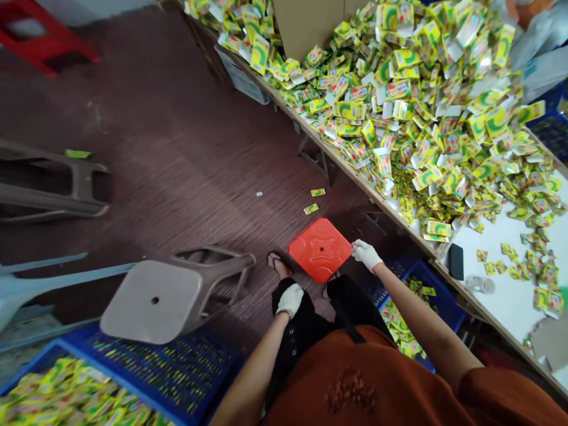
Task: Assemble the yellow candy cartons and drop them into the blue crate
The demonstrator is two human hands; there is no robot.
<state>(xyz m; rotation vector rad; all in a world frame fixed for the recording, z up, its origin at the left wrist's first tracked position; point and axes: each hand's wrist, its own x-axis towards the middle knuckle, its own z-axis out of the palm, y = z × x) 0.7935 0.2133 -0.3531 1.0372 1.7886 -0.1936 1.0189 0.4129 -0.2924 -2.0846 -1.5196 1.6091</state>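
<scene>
My right hand (366, 254), in a white glove, has its fingers closed at the right corner of a red plastic stool (320, 248). The stool's square seat, with a small hole in its middle, faces up in front of my legs. My left hand (290, 300), also gloved in white, is at my left thigh against the black trousers; its fingertips are not clear enough to show whether they are curled or flat.
A table (492, 254) at right bears heaped yellow-green packets (444, 130), a phone (455, 262) and a cup (480, 284). A grey stool (151, 302) lies tipped at left. Blue crates (177, 361) hold packets. Two packets (311, 209) lie on the brown floor (186, 160).
</scene>
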